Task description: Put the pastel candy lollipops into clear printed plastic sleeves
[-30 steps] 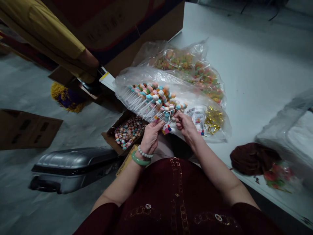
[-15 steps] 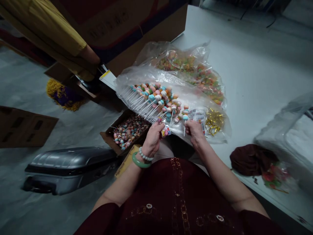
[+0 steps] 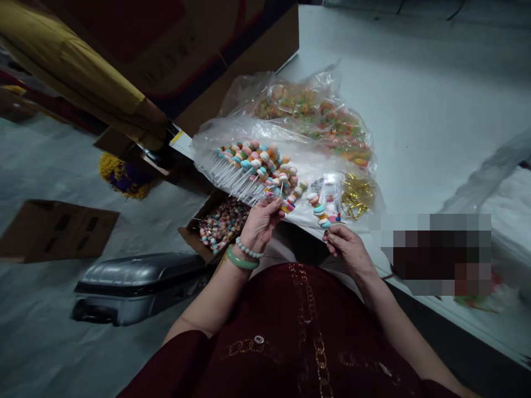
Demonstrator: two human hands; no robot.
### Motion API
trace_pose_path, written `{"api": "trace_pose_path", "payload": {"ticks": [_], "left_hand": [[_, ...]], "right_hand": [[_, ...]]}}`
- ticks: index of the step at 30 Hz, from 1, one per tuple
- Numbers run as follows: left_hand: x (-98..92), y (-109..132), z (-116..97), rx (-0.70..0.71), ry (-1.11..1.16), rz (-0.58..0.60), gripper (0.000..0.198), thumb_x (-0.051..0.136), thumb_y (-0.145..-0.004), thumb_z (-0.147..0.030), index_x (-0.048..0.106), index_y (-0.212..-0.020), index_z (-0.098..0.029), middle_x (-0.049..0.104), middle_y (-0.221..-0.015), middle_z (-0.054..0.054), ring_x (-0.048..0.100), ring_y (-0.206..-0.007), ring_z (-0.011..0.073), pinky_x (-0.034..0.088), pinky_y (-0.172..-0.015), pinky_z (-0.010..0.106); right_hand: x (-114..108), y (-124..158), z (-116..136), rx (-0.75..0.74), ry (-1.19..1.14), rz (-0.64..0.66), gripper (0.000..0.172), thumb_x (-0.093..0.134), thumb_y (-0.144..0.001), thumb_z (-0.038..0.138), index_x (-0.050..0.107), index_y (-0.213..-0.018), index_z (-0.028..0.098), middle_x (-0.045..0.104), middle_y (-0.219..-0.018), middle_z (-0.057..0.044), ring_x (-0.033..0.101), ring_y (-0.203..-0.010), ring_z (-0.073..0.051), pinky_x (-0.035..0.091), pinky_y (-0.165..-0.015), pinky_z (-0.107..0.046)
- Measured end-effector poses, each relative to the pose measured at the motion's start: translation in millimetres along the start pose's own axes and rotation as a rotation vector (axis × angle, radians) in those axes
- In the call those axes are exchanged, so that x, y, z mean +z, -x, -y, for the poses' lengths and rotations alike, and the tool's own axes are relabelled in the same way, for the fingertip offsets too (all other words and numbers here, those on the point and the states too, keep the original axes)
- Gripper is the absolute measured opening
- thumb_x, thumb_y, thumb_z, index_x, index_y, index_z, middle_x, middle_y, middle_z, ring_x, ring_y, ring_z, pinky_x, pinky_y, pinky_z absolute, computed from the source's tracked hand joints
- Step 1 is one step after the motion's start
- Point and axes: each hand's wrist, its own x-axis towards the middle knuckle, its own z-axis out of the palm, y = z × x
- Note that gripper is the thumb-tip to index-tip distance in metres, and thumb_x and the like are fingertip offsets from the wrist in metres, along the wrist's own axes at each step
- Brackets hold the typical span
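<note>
My right hand point(image 3: 345, 243) pinches the stick of a candy skewer point(image 3: 318, 210), whose pastel pieces point up and away from me. In my left hand point(image 3: 262, 221) a small printed wrapper point(image 3: 288, 205) is gripped between thumb and fingers. Just beyond that hand lies a pile of similar candy skewers point(image 3: 257, 160), their white sticks toward the table's near edge. They rest on a clear plastic sheet point(image 3: 232, 127). Flat printed wrappers point(image 3: 327, 190) and a bunch of gold twist ties point(image 3: 357, 196) lie right of the pile.
An open carton point(image 3: 222, 224) of wrapped candy skewers stands below the table edge. Bags of gummy candy point(image 3: 307, 108) lie behind the pile. A large box point(image 3: 232, 66) stands at the back left, near another person's yellow sleeve point(image 3: 78, 66). A grey suitcase point(image 3: 136, 282) is on the floor.
My right hand has moved right and toward me with the candy skewer, which now tilts and is apart from the pile. My left hand still holds the wrapper, and the view has shifted slightly.
</note>
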Motion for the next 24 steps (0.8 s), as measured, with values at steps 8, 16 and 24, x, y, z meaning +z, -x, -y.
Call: {"api": "trace_pose_path", "payload": {"ticks": [8, 16, 24], "left_hand": [[9.7, 3, -6, -0.127, 0.026, -0.042, 0.011, 0.066, -0.085, -0.015, 0.062, -0.075, -0.012, 0.067, -0.064, 0.003, 0.063, -0.054, 0.0080, 0.052, -0.052, 0.016], [13.4, 1, -4, -0.232, 0.172, -0.075, 0.008, 0.071, -0.081, -0.018, 0.064, -0.078, -0.016, 0.064, -0.063, -0.003, 0.052, -0.044, 0.0044, 0.043, -0.040, 0.014], [15.4, 3, 2, -0.283, 0.211, -0.035, 0.016, 0.079, -0.073, -0.020, 0.064, -0.079, -0.017, 0.065, -0.065, -0.003, 0.055, -0.049, 0.0062, 0.045, -0.046, 0.017]], "right_hand": [[-6, 17, -5, -0.175, 0.143, -0.124, 0.013, 0.067, -0.074, 0.030, 0.070, -0.084, 0.021, 0.060, -0.066, 0.002, 0.045, -0.053, -0.010, 0.035, -0.049, -0.024], [-1, 28, -12, -0.306, 0.270, -0.223, 0.016, 0.063, -0.082, 0.031, 0.071, -0.093, 0.023, 0.067, -0.080, -0.002, 0.060, -0.072, -0.017, 0.048, -0.063, -0.029], [5, 23, -11, -0.569, 0.551, -0.287, 0.016, 0.057, -0.088, 0.027, 0.070, -0.096, 0.024, 0.071, -0.089, -0.003, 0.065, -0.082, -0.019, 0.053, -0.077, -0.034]]}}
